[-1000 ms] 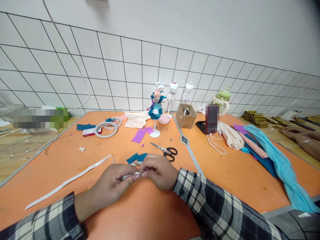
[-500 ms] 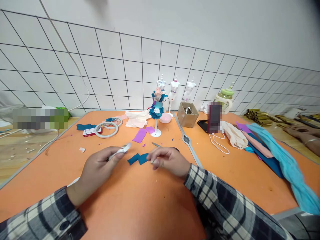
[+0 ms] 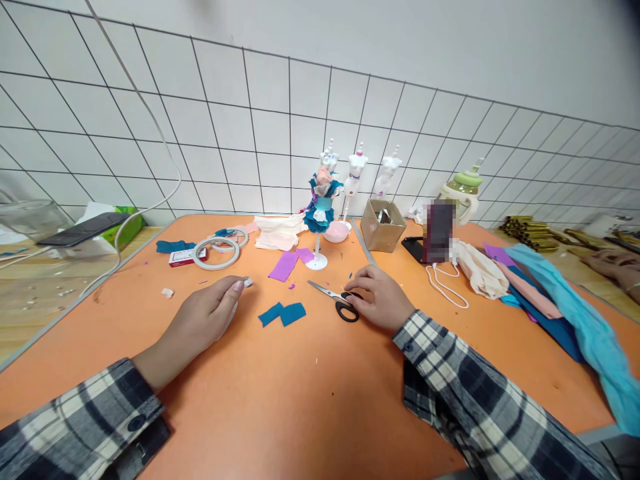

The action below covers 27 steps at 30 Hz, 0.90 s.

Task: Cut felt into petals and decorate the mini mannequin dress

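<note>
My left hand point(image 3: 213, 310) is closed, with a small white end of a strip point(image 3: 248, 282) poking out between thumb and forefinger; most of it is hidden in the hand. To the right, my right hand point(image 3: 377, 297) has its thumb and fingers on the upper handle loop of the black-handled scissors point(image 3: 346, 310), which lie on the table with blades pointing left. Two dark teal crepe paper pieces point(image 3: 293, 313) lie between my hands. Farther back are purple paper pieces point(image 3: 283, 267) and a small dress form point(image 3: 320, 213) dressed in teal, with a peach flower-like top.
Tape rolls point(image 3: 216, 255) and a red-and-white box point(image 3: 181, 258) lie at the back left. A cardboard box point(image 3: 383, 227), a phone point(image 3: 440, 230) and a green-lidded bottle point(image 3: 460, 190) stand behind on the right. Coloured paper lengths point(image 3: 565, 300) hang over the right edge. Another person's hand point(image 3: 610, 267) shows far right.
My hands have come apart. The left moved left with the white piece; the right moved right onto the scissors. The long white strip no longer shows lying on the table at left.
</note>
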Each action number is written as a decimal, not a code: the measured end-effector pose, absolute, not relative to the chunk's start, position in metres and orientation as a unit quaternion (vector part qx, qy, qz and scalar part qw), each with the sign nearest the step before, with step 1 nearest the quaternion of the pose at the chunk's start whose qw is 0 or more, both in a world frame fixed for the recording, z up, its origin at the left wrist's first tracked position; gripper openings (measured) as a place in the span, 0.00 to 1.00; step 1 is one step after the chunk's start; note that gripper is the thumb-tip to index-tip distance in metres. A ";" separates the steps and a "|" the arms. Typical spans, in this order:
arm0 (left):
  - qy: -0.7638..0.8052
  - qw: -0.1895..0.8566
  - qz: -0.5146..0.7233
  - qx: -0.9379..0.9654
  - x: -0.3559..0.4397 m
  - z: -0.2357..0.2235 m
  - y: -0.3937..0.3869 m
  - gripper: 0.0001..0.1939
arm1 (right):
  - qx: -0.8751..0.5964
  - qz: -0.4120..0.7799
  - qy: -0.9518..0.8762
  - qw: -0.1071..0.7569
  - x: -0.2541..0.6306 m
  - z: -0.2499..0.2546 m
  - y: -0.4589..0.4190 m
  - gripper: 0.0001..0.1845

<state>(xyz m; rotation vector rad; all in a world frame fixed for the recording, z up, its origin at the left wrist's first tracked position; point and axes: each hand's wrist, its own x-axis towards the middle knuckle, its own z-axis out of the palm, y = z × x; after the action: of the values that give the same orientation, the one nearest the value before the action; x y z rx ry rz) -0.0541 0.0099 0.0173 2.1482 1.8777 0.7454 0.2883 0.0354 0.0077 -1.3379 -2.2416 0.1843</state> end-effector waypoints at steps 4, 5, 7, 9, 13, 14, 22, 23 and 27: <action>0.641 0.102 0.245 0.720 -0.056 0.016 0.011 0.27 | -0.511 0.099 -0.821 0.233 0.287 0.010 0.035 0.06; 0.643 0.102 0.242 0.720 -0.057 0.016 0.011 0.26 | -0.511 0.096 -0.825 0.221 0.287 0.010 0.036 0.07; 0.645 0.100 0.236 0.720 -0.058 0.014 0.012 0.26 | -0.516 0.087 -0.827 0.208 0.287 0.010 0.036 0.07; 0.645 0.100 0.230 0.722 -0.059 0.013 0.013 0.25 | -0.535 0.089 -0.816 0.201 0.287 0.009 0.036 0.12; 0.641 0.106 0.223 0.727 -0.059 0.012 0.014 0.25 | -0.569 0.099 -0.794 0.191 0.285 0.007 0.034 0.20; 0.640 0.108 0.223 0.728 -0.058 0.012 0.013 0.25 | -0.567 0.087 -0.798 0.185 0.285 0.007 0.034 0.15; 0.637 0.110 0.214 0.733 -0.059 0.010 0.014 0.25 | -0.529 -0.006 -0.840 0.119 0.287 0.005 0.038 0.12; 0.637 0.108 0.214 0.733 -0.059 0.009 0.015 0.25 | -0.521 -0.004 -0.846 0.115 0.287 0.005 0.038 0.12; 0.638 0.110 0.214 0.731 -0.060 0.009 0.016 0.25 | -0.505 0.011 -0.852 0.137 0.289 0.003 0.040 0.12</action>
<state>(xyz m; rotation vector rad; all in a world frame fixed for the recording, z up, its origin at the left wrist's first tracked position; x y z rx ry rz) -0.0595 0.0156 0.0089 2.1489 1.8757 0.6294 0.2894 0.0402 0.0031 -1.4604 -2.4677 0.0328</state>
